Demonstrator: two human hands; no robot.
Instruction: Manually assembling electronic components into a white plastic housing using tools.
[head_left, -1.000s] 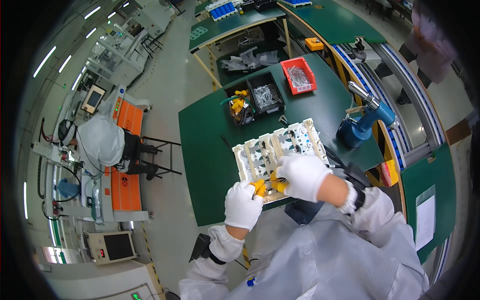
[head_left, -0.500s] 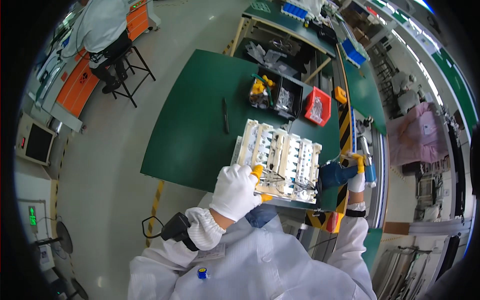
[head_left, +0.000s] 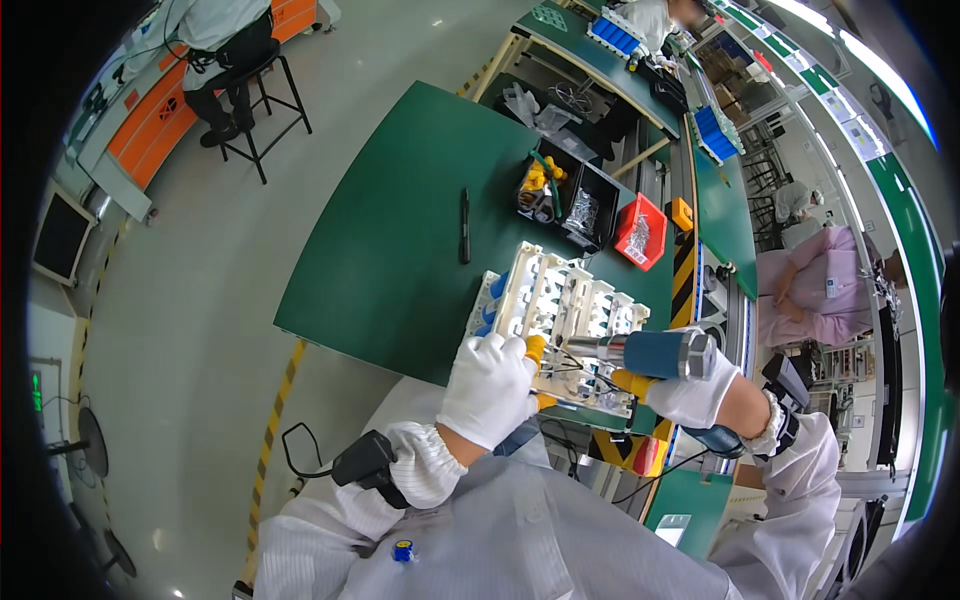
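A white plastic frame assembly (head_left: 548, 296) with ribbed rows and thin dark wires lies at the near edge of the green table. Blue parts show at its left side. My left hand (head_left: 488, 392), in a white glove with yellow fingertips, is closed on its near left corner. Gripped in my right hand (head_left: 692, 398) is a blue cordless drill (head_left: 655, 354), held level with its silver nose pointing left above the assembly's near part. Whether the tip touches anything cannot be seen.
Beyond the assembly stand black bins (head_left: 588, 208) with yellow parts and small metal pieces, and a red bin (head_left: 641, 232) of metal pieces. A black pen (head_left: 464, 226) lies on the green table (head_left: 380, 220). Other people sit at left, right and far back.
My right hand has brought the drill from beyond the table's right edge leftward over the assembly. My left hand keeps its grip on the corner. The whole view has turned slightly.
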